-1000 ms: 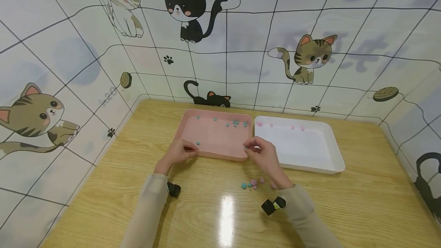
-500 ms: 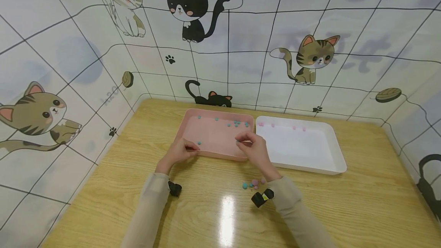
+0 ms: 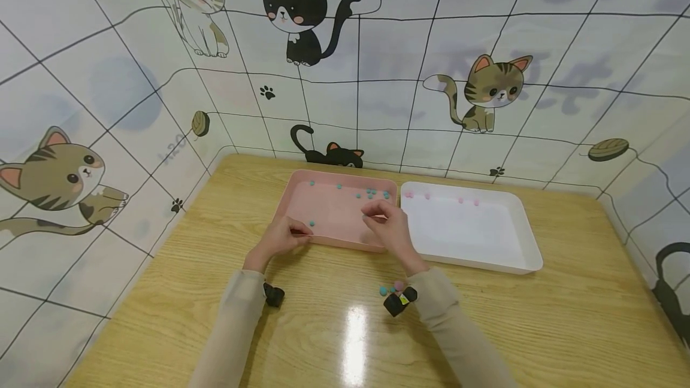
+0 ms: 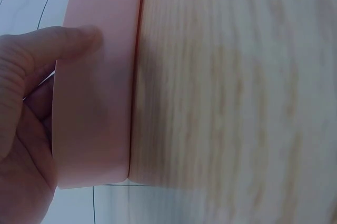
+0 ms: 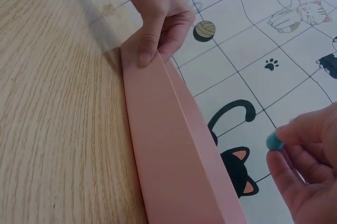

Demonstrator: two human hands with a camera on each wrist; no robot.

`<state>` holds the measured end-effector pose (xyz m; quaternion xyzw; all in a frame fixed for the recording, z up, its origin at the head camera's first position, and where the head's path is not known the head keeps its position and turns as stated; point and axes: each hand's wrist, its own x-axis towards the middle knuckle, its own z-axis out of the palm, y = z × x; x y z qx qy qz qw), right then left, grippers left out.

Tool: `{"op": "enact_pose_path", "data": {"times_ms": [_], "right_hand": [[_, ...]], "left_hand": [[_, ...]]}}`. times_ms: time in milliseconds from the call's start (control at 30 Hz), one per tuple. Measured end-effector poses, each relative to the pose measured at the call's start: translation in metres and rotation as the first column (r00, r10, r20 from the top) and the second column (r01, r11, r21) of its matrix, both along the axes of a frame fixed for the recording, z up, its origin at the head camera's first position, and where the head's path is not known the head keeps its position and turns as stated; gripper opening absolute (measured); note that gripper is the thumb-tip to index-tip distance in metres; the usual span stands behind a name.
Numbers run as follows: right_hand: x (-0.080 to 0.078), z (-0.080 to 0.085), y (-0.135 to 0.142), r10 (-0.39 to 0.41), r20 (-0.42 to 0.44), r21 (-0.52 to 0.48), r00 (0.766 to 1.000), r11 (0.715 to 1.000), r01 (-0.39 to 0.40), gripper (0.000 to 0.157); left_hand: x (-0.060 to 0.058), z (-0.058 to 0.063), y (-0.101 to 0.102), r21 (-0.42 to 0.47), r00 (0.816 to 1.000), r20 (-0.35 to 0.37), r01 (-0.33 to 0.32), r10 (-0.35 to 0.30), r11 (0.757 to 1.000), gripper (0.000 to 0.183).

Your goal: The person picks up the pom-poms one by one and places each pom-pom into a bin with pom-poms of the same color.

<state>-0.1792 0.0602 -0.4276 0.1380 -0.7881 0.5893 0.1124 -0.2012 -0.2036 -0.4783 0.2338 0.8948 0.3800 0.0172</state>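
My left hand [image 3: 278,238] grips the near wall of the pink tray [image 3: 329,211] by its left corner. In the left wrist view the thumb [image 4: 79,42] lies against the outer face of that wall, and the fingers are behind it. Over the right part of the tray is my right hand [image 3: 389,226], pinching a small teal ball [image 5: 274,141] between thumb and fingertip, seen best in the right wrist view. Several teal balls [image 3: 369,192] lie inside the pink tray, mostly toward its far right corner, with one teal ball [image 3: 311,223] near the left hand.
Right beside the pink tray stands a white tray [image 3: 469,232] with several pink balls [image 3: 460,200] along its far side. Loose on the wooden table [image 3: 318,328] in front are a teal ball [image 3: 383,290] and a pink ball [image 3: 398,285], partly hidden by the right wrist camera.
My right hand has moved left and slightly away from me, from the pink tray's near right corner to over its inside, still pinching the teal ball. The left hand keeps its place.
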Motion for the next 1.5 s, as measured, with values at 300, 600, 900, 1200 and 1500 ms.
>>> {"op": "enact_pose_path", "data": {"times_ms": [300, 600, 900, 1200, 1500], "right_hand": [[-0.014, -0.018, -0.006, -0.039, 0.039, 0.001, 0.998, 0.999, 0.039, 0.009], [-0.022, -0.025, -0.01, -0.076, 0.067, 0.017, 0.995, 0.997, 0.075, 0.009], [-0.029, -0.033, -0.012, -0.097, 0.103, 0.004, 0.99, 0.995, 0.097, 0.01], [-0.026, -0.027, -0.009, -0.103, 0.137, 0.011, 0.985, 0.995, 0.103, 0.011], [-0.016, -0.019, 0.0, -0.092, 0.098, 0.026, 0.991, 0.996, 0.09, 0.01]], "left_hand": [[0.0, -0.001, -0.001, 0.007, 1.0, 0.005, 0.003, -0.003, 1.0, 0.005], [-0.001, 0.001, -0.001, 0.005, 1.0, -0.015, 0.007, -0.007, 1.0, 0.004], [0.001, 0.002, 0.0, 0.021, 1.0, 0.016, -0.011, 0.01, 1.0, 0.006], [0.002, 0.002, 0.001, 0.022, 0.999, 0.03, -0.019, 0.018, 1.0, 0.005], [0.002, 0.001, 0.0, 0.031, 1.0, 0.028, -0.008, 0.007, 0.999, 0.004]]}}
